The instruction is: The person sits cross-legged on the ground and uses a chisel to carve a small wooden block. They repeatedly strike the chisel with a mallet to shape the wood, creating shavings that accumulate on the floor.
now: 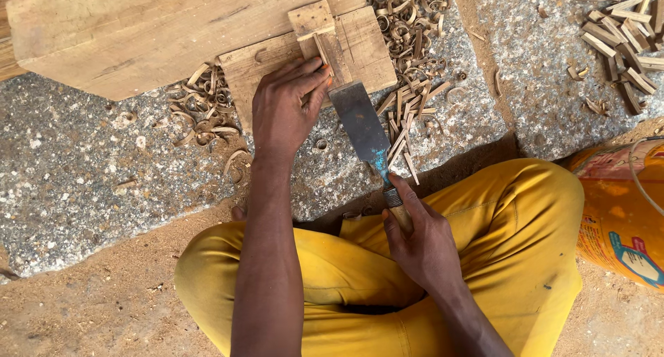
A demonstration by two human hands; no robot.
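While small wood block [319, 32] is pinned on flat board [311, 59] by left hand [283, 111], fingers flat, wide chisel [361, 125] is gripped by closed right hand [418, 243], blade just right of block. Paring step judged underway; next cut needs steady edge placement.

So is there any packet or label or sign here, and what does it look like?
Orange sack: at the right edge, beside the person's knee; rounded and bulging, orange and yellow with a blue and white picture low down.
No signs or screens show.
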